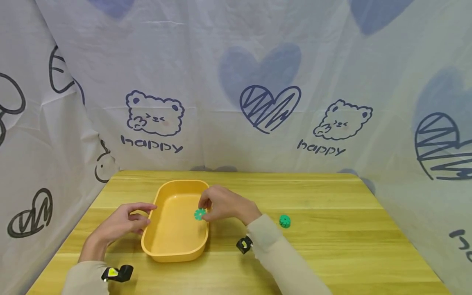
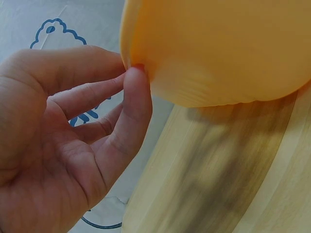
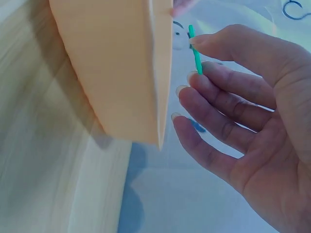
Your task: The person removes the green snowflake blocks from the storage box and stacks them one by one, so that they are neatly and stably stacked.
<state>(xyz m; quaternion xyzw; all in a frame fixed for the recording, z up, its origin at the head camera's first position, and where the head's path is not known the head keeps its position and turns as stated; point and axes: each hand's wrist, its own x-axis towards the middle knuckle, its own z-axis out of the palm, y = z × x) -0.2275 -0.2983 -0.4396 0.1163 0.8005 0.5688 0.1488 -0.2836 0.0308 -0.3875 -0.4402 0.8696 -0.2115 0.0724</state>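
Note:
A yellow plastic tray [image 1: 175,257] with rounded corners lies on the wooden table, left of centre. My left hand [image 1: 123,224] pinches its left rim, thumb and fingertips right at the edge, as the left wrist view shows of the hand [image 2: 73,126] too. Over the tray's right side, my right hand [image 1: 225,203] holds a green notched disc [image 1: 199,214], a thin plastic building piece. In the right wrist view the disc [image 3: 196,51] appears edge-on between thumb and fingertips, while the other fingers are spread loosely. The tray's inside shows bare yellow below the disc.
A small stack of the same green discs [image 1: 284,221] sits on the table [image 1: 332,246] to the right of my right forearm. White cloth [image 1: 214,135] printed with hearts and bears hangs behind the table and along both sides.

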